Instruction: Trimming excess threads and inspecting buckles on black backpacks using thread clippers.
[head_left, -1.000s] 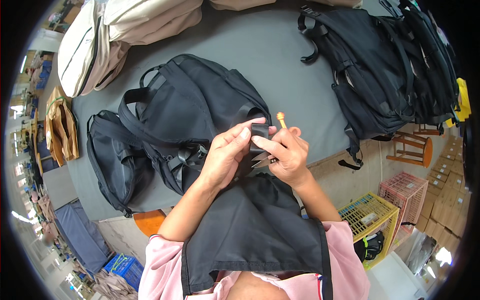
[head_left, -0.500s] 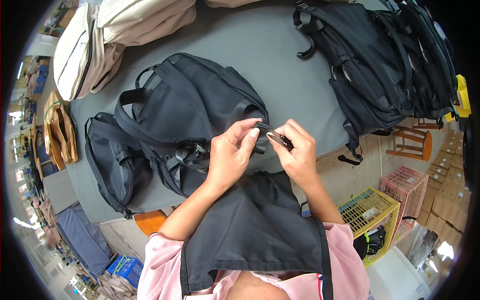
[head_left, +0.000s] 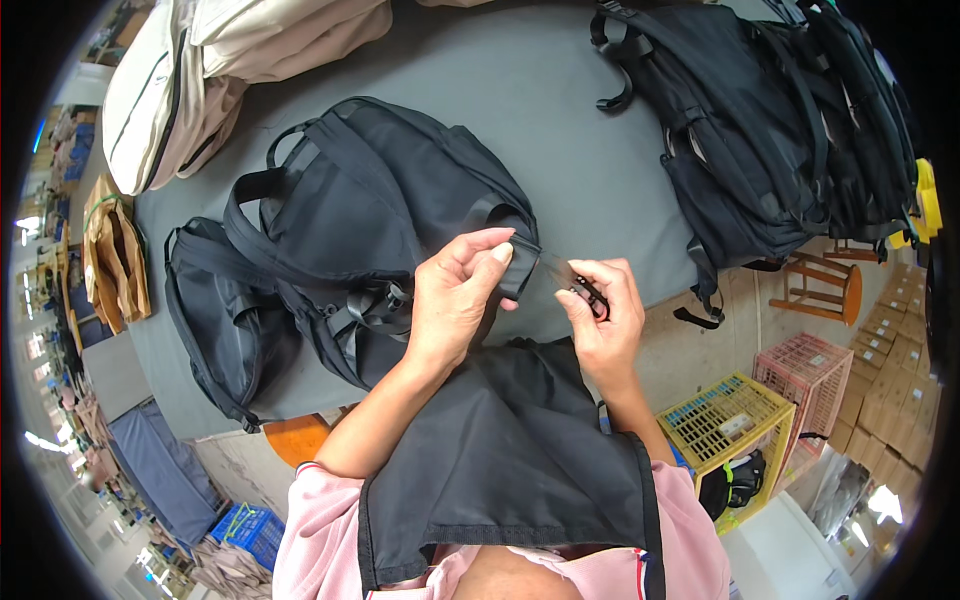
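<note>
A black backpack (head_left: 370, 190) lies on the grey table in front of me. My left hand (head_left: 452, 285) pinches the end of a black webbing strap (head_left: 521, 262) at the bag's near right side, thumb against forefinger. Just right of it, my right hand (head_left: 608, 315) is closed round a small dark tool that looks like thread snips (head_left: 598, 298). Its tip points at the strap end and is smeared by motion. I cannot tell whether the tip touches the strap.
A smaller black bag (head_left: 225, 320) lies against the backpack's left. Beige bags (head_left: 150, 100) stand at the far left, more black backpacks (head_left: 740, 130) at the right. Beyond the table's near right edge are a yellow crate (head_left: 735, 420), a pink crate (head_left: 805, 370) and a wooden stool (head_left: 850, 292).
My right hand has moved a little right and down, away from my left hand, with the dark tool. The left hand still pinches the strap, its wrist slightly turned.
</note>
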